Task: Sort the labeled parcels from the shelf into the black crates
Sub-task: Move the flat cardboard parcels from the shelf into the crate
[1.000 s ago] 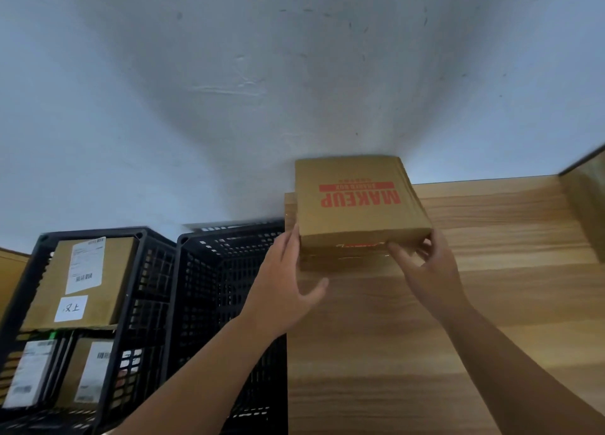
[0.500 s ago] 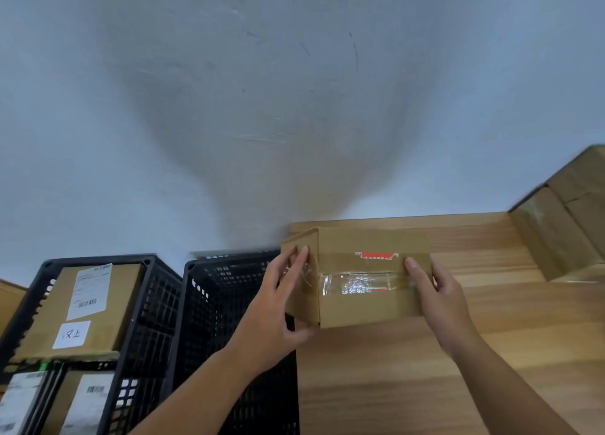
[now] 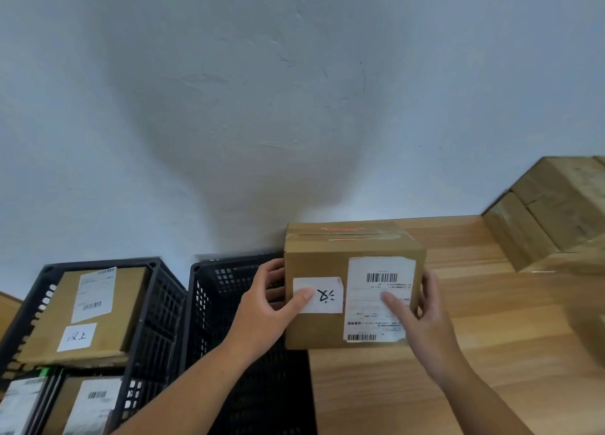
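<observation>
Parcel point(image 3: 320, 333) gripped, fingers point(image 3: 302, 296) curled, by left hand point(image 3: 262, 307), right hand point(image 3: 429, 316); black crate point(image 3: 209, 290) alongside (far crate point(image 3: 154, 290) full).

- Wall point(image 3: 294, 74): pale blue-grey matte plaster, fills the upper half of the view.
- Scratches point(image 3: 363, 81): thin, dark, with faint scuffs scattered across the wall.
- Shadow point(image 3: 229, 159): broad, soft-edged grey patch mid-wall, narrowing downward.

Both your bare forearms reach up from the lower edge. Your left hand point(image 3: 265, 307) clasps the left side of the box point(image 3: 314, 330), thumb laid across its front, fingers curled round the side. Your right hand point(image 3: 429, 316) clasps the right side, thumb on the front, fingers wrapped round the edge.
</observation>
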Available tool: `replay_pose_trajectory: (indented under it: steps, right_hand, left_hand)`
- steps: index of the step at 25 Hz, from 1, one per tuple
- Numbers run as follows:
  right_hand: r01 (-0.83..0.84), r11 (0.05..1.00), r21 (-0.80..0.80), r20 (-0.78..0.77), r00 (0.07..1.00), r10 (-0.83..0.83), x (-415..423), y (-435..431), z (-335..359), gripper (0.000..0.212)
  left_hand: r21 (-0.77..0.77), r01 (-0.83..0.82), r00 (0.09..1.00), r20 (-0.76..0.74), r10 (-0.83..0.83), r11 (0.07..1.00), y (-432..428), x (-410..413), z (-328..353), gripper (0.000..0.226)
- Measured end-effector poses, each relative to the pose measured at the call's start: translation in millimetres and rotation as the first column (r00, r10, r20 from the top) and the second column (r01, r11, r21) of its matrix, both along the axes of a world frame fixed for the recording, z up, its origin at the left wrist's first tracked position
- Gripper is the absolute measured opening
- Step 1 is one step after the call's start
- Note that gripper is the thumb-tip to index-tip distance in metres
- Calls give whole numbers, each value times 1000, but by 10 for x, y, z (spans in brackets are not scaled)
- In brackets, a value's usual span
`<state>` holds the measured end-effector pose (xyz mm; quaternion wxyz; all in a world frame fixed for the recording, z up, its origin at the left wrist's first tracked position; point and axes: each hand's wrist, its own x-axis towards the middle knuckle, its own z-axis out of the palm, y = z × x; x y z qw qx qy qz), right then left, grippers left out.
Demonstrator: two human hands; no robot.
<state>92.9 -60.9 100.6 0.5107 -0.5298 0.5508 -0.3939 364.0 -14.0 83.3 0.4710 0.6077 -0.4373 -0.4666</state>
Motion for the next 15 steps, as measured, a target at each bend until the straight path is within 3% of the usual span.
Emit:
replay_pose_trajectory:
  steps: [6, 10, 15]
  right_hand:
    - [-60, 996, -60, -132, 990, 51, 4, 122, 46, 58]
    - [-103, 994, -28, -99, 990, 100, 59, 104, 106, 66]
    - [-289, 957, 37, -68, 954, 291, 186, 156, 56, 48]
  left_hand:
    - [34, -40, 999, -33, 41, 999, 342, -41, 78, 72]
    - [57, -118, 991, 70, 114, 991, 681, -112, 83, 61]
    - [49, -336, 932, 158, 325, 940, 1233, -302, 106, 49]
